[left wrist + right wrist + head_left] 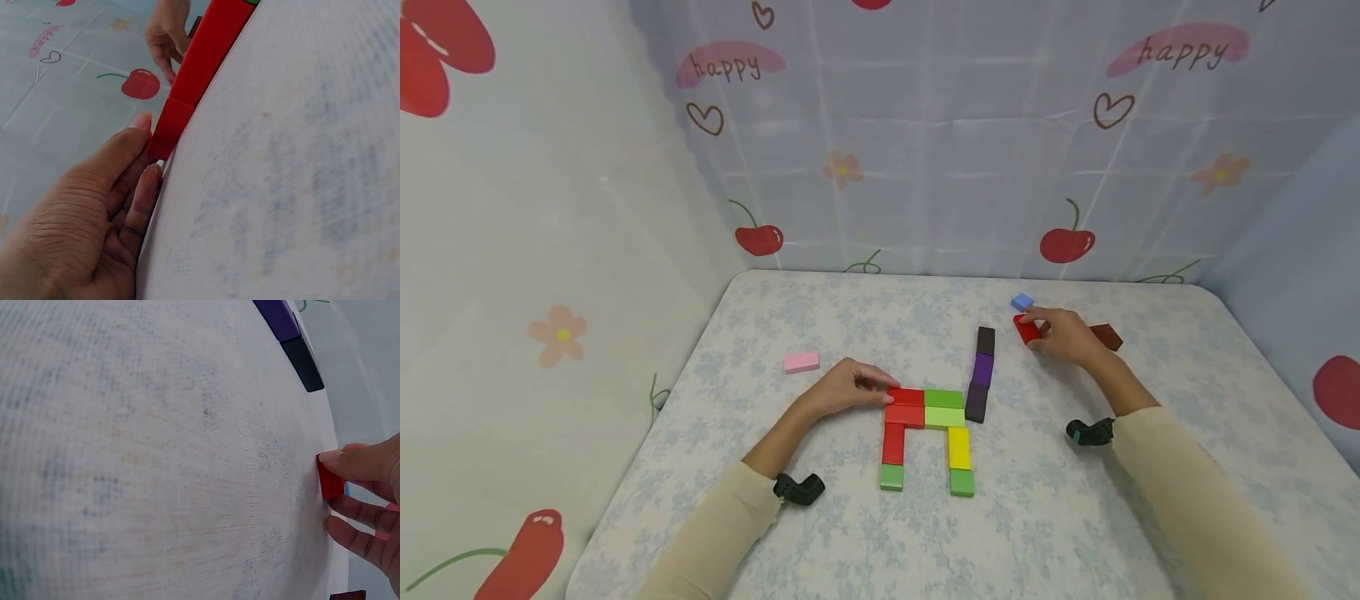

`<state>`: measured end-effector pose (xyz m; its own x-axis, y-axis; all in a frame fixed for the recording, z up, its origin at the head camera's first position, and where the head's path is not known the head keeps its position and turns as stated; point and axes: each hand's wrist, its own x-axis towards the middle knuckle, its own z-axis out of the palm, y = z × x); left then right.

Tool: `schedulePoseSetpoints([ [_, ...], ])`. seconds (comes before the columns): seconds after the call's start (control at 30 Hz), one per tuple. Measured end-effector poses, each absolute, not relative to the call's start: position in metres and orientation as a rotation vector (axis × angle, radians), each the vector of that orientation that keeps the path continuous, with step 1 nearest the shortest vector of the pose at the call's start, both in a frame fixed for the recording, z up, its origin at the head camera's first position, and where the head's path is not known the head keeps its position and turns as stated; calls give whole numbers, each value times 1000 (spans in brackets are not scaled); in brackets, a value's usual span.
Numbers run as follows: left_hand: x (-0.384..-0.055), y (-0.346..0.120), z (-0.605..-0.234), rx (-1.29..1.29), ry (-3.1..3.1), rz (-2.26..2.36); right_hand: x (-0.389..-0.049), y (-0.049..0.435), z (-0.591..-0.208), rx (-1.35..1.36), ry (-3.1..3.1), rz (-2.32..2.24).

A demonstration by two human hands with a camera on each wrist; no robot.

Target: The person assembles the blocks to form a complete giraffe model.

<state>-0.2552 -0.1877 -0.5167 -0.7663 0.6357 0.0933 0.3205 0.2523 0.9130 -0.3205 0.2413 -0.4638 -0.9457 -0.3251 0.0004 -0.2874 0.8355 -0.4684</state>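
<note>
In the head view my left hand (pixel 844 388) is at the far left corner of the block figure, thumb and finger pinching the end of a red block (pixel 907 397). The left wrist view has its fingertips at the end of a red block (pixel 170 128). My right hand (pixel 1063 333) pinches another red block (pixel 1027 330) by its edges at the back right; the right wrist view shows thumb and finger on this red block (pixel 331 480). The figure joins red, green (pixel 943 398) and yellow blocks (pixel 959 448), with two legs ending in green.
A column of dark and purple blocks (pixel 982 370) lies right of the figure. Behind the right hand's red block is a blue block (pixel 1022 302); a brown block (pixel 1107 337) lies right of that hand. A pink block (pixel 801 362) sits at the left.
</note>
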Motion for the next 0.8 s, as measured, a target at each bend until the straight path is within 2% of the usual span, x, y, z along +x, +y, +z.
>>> schedulePoseSetpoints([
  [0.53, -256, -188, -517, 883, 2232, 1527, -319, 234, -459, -497, 2864, -866],
  [0.8, -256, -188, -517, 887, 2234, 1519, -329, 217, -452, -564, 2906, -937],
])
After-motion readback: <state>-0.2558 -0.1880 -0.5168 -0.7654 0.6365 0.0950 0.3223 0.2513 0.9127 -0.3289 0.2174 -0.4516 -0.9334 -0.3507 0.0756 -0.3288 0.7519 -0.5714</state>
